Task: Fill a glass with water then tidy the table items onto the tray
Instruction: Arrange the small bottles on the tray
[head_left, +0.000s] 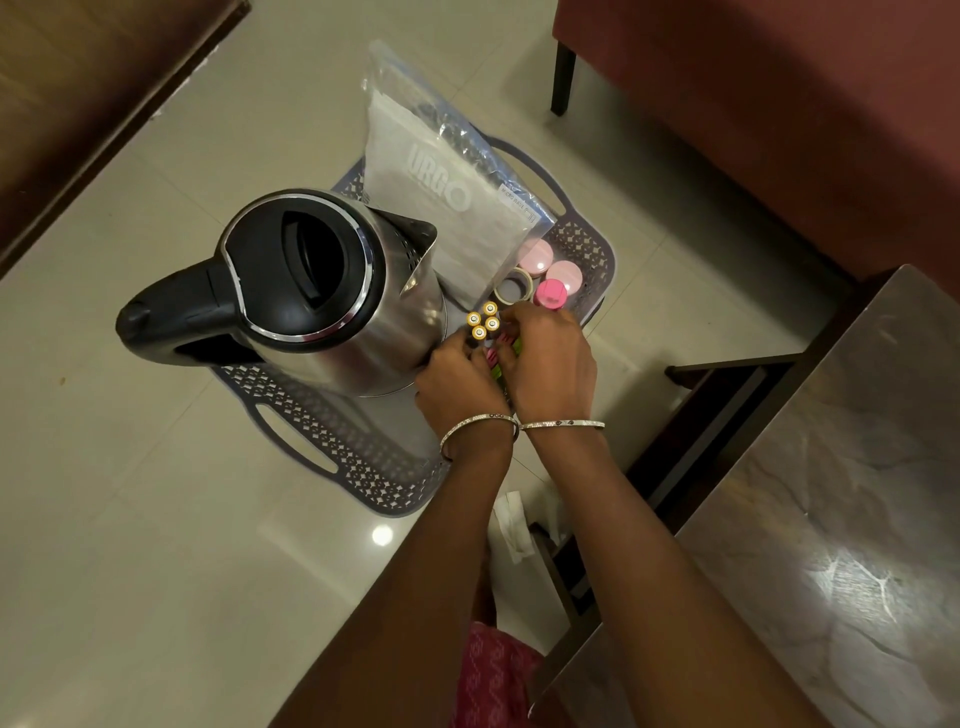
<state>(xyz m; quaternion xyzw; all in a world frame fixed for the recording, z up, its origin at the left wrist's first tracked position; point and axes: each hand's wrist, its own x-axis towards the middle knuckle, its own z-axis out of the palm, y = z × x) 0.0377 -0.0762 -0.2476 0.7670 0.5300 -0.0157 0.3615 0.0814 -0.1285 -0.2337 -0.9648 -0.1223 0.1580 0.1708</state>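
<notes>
Left hand (457, 382) and right hand (553, 358) meet, arms stretched forward, wrists close.

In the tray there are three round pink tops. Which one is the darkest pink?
The bright pink cap, nearest the right hand and beside the tape roll. The two lids behind it are pale pink.

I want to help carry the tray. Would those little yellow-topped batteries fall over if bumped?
Probably yes. The four batteries stand upright on narrow ends, so a bump would likely topple them. Being round, they would probably then roll across the tray. They look small and stiff, so likely easy to pinch.
</notes>
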